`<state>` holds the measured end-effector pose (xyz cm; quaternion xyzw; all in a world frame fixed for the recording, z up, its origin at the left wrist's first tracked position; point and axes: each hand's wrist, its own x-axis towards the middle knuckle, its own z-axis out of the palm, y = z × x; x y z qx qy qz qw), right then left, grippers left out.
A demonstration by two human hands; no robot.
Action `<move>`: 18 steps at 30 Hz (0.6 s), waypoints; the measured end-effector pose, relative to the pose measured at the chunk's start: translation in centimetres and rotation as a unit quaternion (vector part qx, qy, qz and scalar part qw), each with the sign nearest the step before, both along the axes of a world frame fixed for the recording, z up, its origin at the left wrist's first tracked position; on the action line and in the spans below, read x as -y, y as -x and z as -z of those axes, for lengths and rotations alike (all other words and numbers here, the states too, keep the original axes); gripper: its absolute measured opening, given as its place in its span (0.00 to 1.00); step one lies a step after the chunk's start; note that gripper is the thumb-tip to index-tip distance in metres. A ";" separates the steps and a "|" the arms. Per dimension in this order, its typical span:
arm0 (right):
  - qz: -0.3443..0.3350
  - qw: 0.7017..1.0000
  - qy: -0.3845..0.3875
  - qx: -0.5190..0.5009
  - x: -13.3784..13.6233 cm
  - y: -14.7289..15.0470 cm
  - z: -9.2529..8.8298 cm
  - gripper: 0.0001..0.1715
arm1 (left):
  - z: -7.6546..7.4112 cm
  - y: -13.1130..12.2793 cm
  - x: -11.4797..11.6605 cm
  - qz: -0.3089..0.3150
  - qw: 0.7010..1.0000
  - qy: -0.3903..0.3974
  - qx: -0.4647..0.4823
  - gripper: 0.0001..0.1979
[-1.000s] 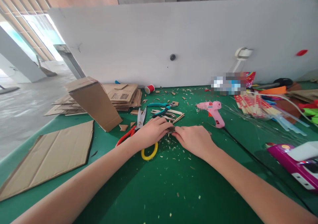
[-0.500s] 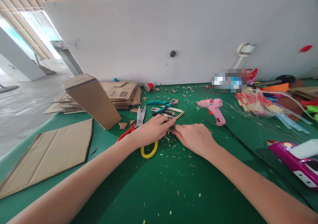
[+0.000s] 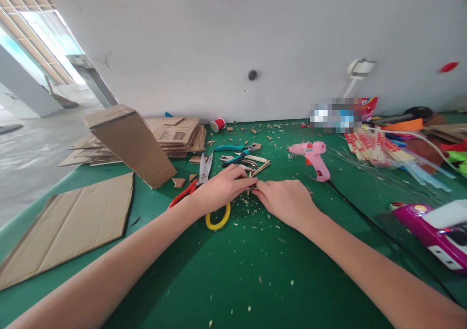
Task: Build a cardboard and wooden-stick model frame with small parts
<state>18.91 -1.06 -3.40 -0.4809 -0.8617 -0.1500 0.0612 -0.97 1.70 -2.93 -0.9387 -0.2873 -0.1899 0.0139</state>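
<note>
My left hand [image 3: 225, 189] is closed, its fingertips pinched low over the green table. Against them press the closed fingers of my right hand [image 3: 286, 200]. A small dark piece shows between the two hands, mostly covered by fingers, so its kind is unclear. Pale shavings [image 3: 251, 202] lie scattered below them. Just beyond the fingers are thin wooden sticks [image 3: 261, 167] and teal-handled pliers [image 3: 239, 158]. Beside my left wrist, scissors blades [image 3: 206, 167] point away, with a red handle [image 3: 183, 194] partly under the forearm. A yellow ring handle [image 3: 218, 218] shows below that wrist.
A pink glue gun [image 3: 312, 156] with a black cord lies to the right, near a purple device [image 3: 430, 231]. Cardboard sheets [image 3: 178, 134], a leaning cardboard box [image 3: 133, 144] and a flat panel [image 3: 80, 217] occupy the left. A red thread spool [image 3: 218, 124] sits behind.
The view has shifted slightly. My left fingers have moved a little, with the index finger now lower against the right hand. Both hands stay together at the same spot.
</note>
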 end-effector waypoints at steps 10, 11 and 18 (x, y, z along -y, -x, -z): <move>-0.022 0.999 0.036 0.030 -0.1 -0.2 -0.6 0.20 | 0.6 0.1 -0.3 0.009 1.000 -0.015 0.018 0.16; -0.018 0.999 0.035 0.026 0.0 -0.2 -0.5 0.20 | 0.7 0.1 -0.3 0.007 1.000 -0.010 0.021 0.16; -0.004 1.000 0.023 0.006 -0.2 -0.3 -0.1 0.21 | 0.7 0.0 -0.3 0.005 1.000 0.002 0.015 0.16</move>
